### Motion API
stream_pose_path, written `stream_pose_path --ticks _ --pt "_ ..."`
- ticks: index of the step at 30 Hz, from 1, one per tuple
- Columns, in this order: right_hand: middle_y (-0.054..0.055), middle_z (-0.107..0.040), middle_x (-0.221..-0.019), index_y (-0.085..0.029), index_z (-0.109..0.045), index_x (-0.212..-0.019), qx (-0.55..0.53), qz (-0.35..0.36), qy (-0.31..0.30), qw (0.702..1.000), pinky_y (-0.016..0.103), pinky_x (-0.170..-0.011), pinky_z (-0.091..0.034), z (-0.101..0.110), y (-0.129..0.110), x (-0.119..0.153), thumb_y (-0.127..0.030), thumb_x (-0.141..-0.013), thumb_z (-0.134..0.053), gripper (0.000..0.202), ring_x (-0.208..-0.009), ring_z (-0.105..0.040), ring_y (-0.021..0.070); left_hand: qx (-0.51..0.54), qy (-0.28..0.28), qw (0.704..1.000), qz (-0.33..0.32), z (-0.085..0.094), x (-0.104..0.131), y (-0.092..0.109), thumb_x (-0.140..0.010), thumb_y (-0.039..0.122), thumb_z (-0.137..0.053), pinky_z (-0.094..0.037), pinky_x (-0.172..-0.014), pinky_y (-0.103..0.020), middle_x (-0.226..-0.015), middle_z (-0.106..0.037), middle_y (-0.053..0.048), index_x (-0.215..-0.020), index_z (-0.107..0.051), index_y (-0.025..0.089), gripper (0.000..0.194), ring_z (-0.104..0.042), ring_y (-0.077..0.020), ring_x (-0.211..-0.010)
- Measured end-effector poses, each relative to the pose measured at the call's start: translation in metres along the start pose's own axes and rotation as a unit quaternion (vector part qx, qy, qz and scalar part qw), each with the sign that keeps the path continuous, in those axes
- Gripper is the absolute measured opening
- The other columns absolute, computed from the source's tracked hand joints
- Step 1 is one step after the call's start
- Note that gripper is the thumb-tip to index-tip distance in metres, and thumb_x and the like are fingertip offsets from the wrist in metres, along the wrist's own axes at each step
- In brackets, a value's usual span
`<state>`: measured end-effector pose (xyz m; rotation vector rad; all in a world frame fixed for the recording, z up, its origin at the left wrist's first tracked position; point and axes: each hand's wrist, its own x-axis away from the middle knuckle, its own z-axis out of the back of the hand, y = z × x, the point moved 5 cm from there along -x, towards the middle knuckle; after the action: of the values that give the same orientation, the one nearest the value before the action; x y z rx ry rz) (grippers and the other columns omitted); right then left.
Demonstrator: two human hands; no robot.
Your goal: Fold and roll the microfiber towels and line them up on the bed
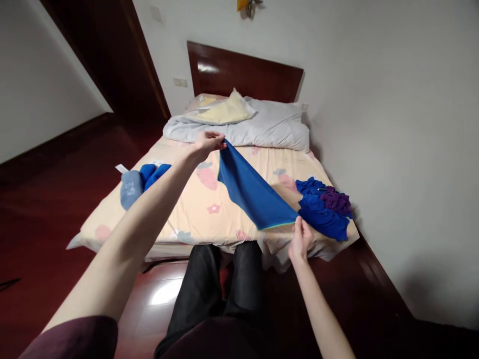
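Note:
A blue cloth (254,187) with a thin green edge is stretched slantwise in the air over the bed. My left hand (210,141) pinches its upper corner, farther from me. Its lower right corner is pinched between the thumb and fingers of my right hand (300,238), near the bed's front edge. The cloth sags between the two hands. Just past my right hand lies a heap of crumpled blue cloths (324,214) with a purple cloth (336,200) among them. Beyond my left forearm sit folded blue cloths (154,172) and a grey-blue bundle (130,189), partly covered by the arm.
The bed (190,212) has a peach sheet with a strawberry print. A grey quilt (277,122) and a pale yellow pillow (228,108) lie near the dark wooden headboard (247,72). A white wall (404,124) stands to the right, and dark red floor (56,209) stretches left.

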<state>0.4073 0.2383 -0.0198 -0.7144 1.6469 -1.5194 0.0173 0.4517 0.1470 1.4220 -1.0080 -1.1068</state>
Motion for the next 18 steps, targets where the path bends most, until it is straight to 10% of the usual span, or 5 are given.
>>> stream_pose_path --ticks 8,18 --pt "0.007 -0.072 -0.087 -0.017 -0.066 -0.098 -0.114 0.169 0.13 0.97 0.038 -0.083 -0.059 0.017 -0.092 -0.073 -0.066 -0.072 -0.082 0.058 -0.085 -0.071 0.0223 -0.025 -0.022 0.993 -0.112 0.039 0.059 0.057 -0.071 0.022 -0.087 -0.064 -0.087 -0.04 -0.084 -0.074 -0.009 -0.102 -0.074 0.01 0.036 -0.074 -0.0194 -0.079" --pt "0.013 -0.079 -0.099 -0.013 -0.079 -0.104 -0.071 0.212 -0.014 0.975 0.043 -0.096 -0.061 0.021 -0.154 -0.099 -0.056 -0.07 -0.088 0.056 -0.098 -0.076 0.0267 -0.278 0.036 0.942 -0.187 0.077 0.099 0.081 -0.082 0.025 -0.076 -0.063 -0.075 -0.035 -0.083 -0.078 -0.005 -0.104 -0.082 0.015 0.025 -0.071 -0.0183 -0.07"
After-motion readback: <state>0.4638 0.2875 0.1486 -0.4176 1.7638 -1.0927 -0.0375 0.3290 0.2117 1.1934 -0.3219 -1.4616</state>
